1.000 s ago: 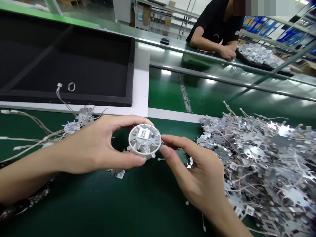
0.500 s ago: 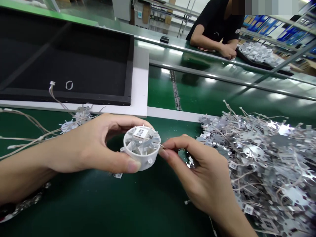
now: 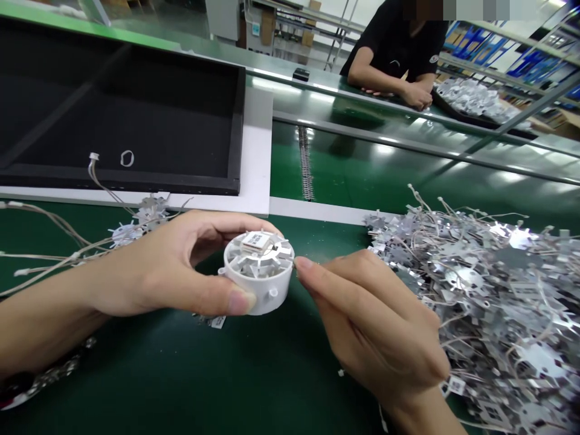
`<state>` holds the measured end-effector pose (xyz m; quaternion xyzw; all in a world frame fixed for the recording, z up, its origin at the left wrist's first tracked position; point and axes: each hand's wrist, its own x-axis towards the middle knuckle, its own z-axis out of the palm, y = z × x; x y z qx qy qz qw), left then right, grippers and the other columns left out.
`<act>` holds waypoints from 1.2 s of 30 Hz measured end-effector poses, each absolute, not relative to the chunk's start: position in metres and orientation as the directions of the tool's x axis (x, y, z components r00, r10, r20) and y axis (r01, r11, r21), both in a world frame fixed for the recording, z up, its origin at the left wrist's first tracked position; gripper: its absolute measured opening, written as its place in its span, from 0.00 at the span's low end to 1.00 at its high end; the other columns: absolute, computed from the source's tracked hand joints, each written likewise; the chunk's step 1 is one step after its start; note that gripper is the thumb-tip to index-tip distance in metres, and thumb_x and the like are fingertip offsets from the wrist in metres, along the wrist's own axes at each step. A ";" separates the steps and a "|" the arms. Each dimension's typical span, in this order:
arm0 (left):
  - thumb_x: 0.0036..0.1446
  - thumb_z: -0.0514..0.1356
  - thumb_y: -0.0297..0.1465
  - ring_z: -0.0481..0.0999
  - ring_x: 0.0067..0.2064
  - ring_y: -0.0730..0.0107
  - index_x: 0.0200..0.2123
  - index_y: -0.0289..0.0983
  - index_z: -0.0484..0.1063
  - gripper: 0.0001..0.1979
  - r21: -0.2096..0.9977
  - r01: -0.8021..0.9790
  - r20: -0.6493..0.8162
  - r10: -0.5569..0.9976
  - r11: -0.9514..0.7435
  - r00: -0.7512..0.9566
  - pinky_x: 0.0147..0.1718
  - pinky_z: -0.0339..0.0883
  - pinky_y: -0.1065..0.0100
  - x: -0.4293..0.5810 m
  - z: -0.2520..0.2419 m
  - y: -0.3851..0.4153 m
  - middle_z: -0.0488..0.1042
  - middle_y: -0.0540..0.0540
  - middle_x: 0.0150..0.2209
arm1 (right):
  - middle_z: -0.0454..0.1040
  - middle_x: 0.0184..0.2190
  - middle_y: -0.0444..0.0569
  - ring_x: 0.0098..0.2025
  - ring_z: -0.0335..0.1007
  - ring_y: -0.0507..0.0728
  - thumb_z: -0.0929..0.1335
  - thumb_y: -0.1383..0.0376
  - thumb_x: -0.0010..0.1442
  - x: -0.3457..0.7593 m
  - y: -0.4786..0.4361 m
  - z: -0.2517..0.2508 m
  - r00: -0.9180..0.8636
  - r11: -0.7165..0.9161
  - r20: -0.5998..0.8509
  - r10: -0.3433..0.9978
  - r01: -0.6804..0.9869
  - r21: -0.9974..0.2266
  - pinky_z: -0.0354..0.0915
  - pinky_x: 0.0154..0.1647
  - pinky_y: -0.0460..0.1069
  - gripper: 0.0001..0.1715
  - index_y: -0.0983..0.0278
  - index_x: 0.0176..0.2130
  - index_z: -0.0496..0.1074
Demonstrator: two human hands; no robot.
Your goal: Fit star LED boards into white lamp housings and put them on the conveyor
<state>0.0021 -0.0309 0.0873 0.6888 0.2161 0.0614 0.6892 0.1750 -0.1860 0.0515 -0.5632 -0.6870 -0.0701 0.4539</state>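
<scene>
My left hand (image 3: 194, 266) grips a round white plastic housing (image 3: 258, 295) from the left, thumb on its near wall and fingers curled behind. The housing is tilted slightly, its upper face towards me. Inside its rim lies a shiny metal plate (image 3: 272, 251) with spokes, and a white square label block (image 3: 256, 243) sits on top. At the right rim my right hand (image 3: 376, 326) is pinched closed at thin wires, largely hidden by the fingertips. A small white connector (image 3: 341, 373) shows below that hand.
To the right is a heap of metal plates with wires (image 3: 507, 302). Several wired plates (image 3: 151, 211) lie behind my left wrist. A black tray (image 3: 235, 139) stands at the back left. Across the bench, a person (image 3: 399, 60) works beside a pile of white parts (image 3: 475, 96).
My right hand has turned over, so its back now faces up, with fingertips still at the rim. The housing and its plate have tilted slightly. The metal strip beyond has shifted left.
</scene>
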 end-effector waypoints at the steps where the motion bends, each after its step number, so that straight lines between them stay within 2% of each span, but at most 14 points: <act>1: 0.47 0.73 0.33 0.79 0.32 0.72 0.48 0.47 0.76 0.23 0.974 0.209 -0.227 0.401 0.090 0.887 0.28 0.71 0.77 0.001 0.086 -0.032 0.80 0.54 0.37 | 0.81 0.32 0.48 0.29 0.73 0.56 0.67 0.84 0.58 0.175 -0.186 0.052 0.044 0.356 0.704 0.709 0.839 -0.411 0.67 0.26 0.52 0.28 0.61 0.51 0.80; 3: 0.50 0.72 0.32 0.80 0.34 0.72 0.52 0.52 0.71 0.27 0.973 0.194 -0.230 0.443 0.126 0.867 0.29 0.71 0.78 -0.002 0.082 -0.033 0.81 0.58 0.38 | 0.81 0.32 0.48 0.29 0.73 0.56 0.67 0.84 0.58 0.175 -0.185 0.054 0.042 0.363 0.712 0.701 0.838 -0.407 0.66 0.26 0.52 0.29 0.61 0.50 0.81; 6: 0.54 0.69 0.33 0.81 0.38 0.72 0.52 0.54 0.73 0.22 0.994 0.106 -0.088 0.432 -0.018 0.898 0.33 0.72 0.79 -0.005 0.074 -0.030 0.80 0.59 0.39 | 0.81 0.31 0.48 0.28 0.73 0.55 0.67 0.84 0.58 0.174 -0.184 0.055 0.057 0.371 0.719 0.693 0.827 -0.423 0.66 0.25 0.51 0.28 0.61 0.50 0.81; 9: 0.57 0.68 0.34 0.79 0.31 0.74 0.52 0.53 0.75 0.19 0.988 0.019 0.035 0.341 -0.153 0.939 0.28 0.71 0.80 -0.007 0.065 -0.025 0.78 0.55 0.39 | 0.81 0.31 0.49 0.29 0.73 0.56 0.68 0.84 0.58 0.174 -0.184 0.055 0.073 0.380 0.724 0.686 0.813 -0.442 0.67 0.26 0.52 0.25 0.62 0.48 0.80; 11: 0.58 0.68 0.34 0.78 0.29 0.76 0.53 0.53 0.75 0.19 0.981 0.013 0.052 0.328 -0.194 0.943 0.26 0.71 0.81 -0.007 0.063 -0.024 0.78 0.54 0.43 | 0.81 0.31 0.49 0.28 0.74 0.56 0.69 0.83 0.59 0.174 -0.184 0.055 0.067 0.383 0.719 0.692 0.811 -0.443 0.67 0.26 0.52 0.23 0.63 0.48 0.79; 14: 0.59 0.68 0.34 0.78 0.31 0.75 0.53 0.56 0.76 0.19 0.973 0.013 0.067 0.339 -0.228 0.938 0.26 0.72 0.81 -0.008 0.067 -0.026 0.78 0.55 0.49 | 0.82 0.35 0.49 0.33 0.77 0.58 0.69 0.79 0.60 0.175 -0.183 0.055 0.049 0.357 0.675 0.736 0.819 -0.449 0.70 0.32 0.54 0.21 0.62 0.50 0.76; 17: 0.60 0.68 0.36 0.79 0.31 0.75 0.52 0.53 0.77 0.17 0.971 0.049 0.044 0.374 -0.235 0.926 0.23 0.70 0.81 -0.009 0.073 -0.030 0.79 0.54 0.50 | 0.83 0.44 0.52 0.41 0.80 0.60 0.69 0.76 0.59 0.175 -0.181 0.052 -0.007 0.361 0.663 0.749 0.843 -0.399 0.72 0.41 0.56 0.25 0.61 0.54 0.71; 19: 0.61 0.68 0.36 0.81 0.35 0.74 0.52 0.54 0.77 0.15 0.965 0.067 0.044 0.407 -0.253 0.913 0.28 0.73 0.81 -0.009 0.075 -0.031 0.79 0.55 0.51 | 0.82 0.48 0.53 0.45 0.80 0.62 0.69 0.74 0.58 0.176 -0.179 0.050 -0.060 0.380 0.665 0.745 0.857 -0.348 0.72 0.44 0.57 0.27 0.62 0.56 0.68; 21: 0.60 0.69 0.34 0.82 0.44 0.72 0.51 0.56 0.78 0.17 0.943 0.004 0.129 0.379 -0.332 0.916 0.41 0.75 0.79 -0.008 0.074 -0.031 0.81 0.59 0.51 | 0.82 0.49 0.55 0.47 0.81 0.62 0.70 0.72 0.59 0.177 -0.177 0.047 -0.101 0.391 0.653 0.751 0.864 -0.317 0.73 0.46 0.57 0.28 0.62 0.58 0.67; 23: 0.59 0.70 0.31 0.80 0.52 0.70 0.52 0.56 0.77 0.19 0.913 -0.072 0.213 0.321 -0.401 0.923 0.52 0.72 0.76 -0.007 0.071 -0.031 0.81 0.60 0.51 | 0.82 0.50 0.54 0.48 0.81 0.62 0.71 0.70 0.62 0.178 -0.177 0.044 -0.103 0.389 0.651 0.752 0.866 -0.314 0.74 0.46 0.57 0.28 0.61 0.60 0.65; 24: 0.58 0.71 0.31 0.80 0.53 0.70 0.52 0.55 0.76 0.20 0.909 -0.086 0.228 0.314 -0.408 0.922 0.54 0.71 0.75 -0.007 0.069 -0.031 0.81 0.60 0.51 | 0.82 0.51 0.54 0.48 0.81 0.61 0.71 0.70 0.63 0.178 -0.178 0.043 -0.092 0.386 0.658 0.748 0.866 -0.318 0.74 0.46 0.56 0.28 0.60 0.60 0.65; 29: 0.55 0.73 0.34 0.79 0.48 0.70 0.51 0.55 0.72 0.22 0.926 -0.037 0.203 0.410 -0.377 0.889 0.51 0.72 0.74 -0.005 0.068 -0.036 0.78 0.59 0.48 | 0.83 0.52 0.56 0.50 0.81 0.61 0.73 0.73 0.62 0.178 -0.181 0.042 -0.074 0.386 0.691 0.719 0.870 -0.308 0.75 0.46 0.56 0.24 0.59 0.56 0.70; 33: 0.57 0.71 0.32 0.81 0.46 0.67 0.51 0.52 0.69 0.22 0.855 -0.076 0.261 0.297 -0.514 0.918 0.45 0.75 0.73 -0.006 0.072 -0.031 0.79 0.56 0.46 | 0.83 0.50 0.58 0.48 0.82 0.60 0.73 0.74 0.62 0.179 -0.180 0.041 -0.090 0.401 0.732 0.675 0.878 -0.262 0.76 0.43 0.56 0.20 0.61 0.52 0.72; 36: 0.58 0.69 0.28 0.82 0.50 0.68 0.53 0.53 0.66 0.24 0.788 -0.131 0.316 0.212 -0.601 0.925 0.48 0.75 0.74 -0.007 0.072 -0.027 0.80 0.57 0.49 | 0.84 0.48 0.59 0.45 0.82 0.60 0.73 0.74 0.62 0.179 -0.177 0.038 -0.103 0.424 0.785 0.611 0.880 -0.215 0.76 0.40 0.55 0.19 0.63 0.52 0.72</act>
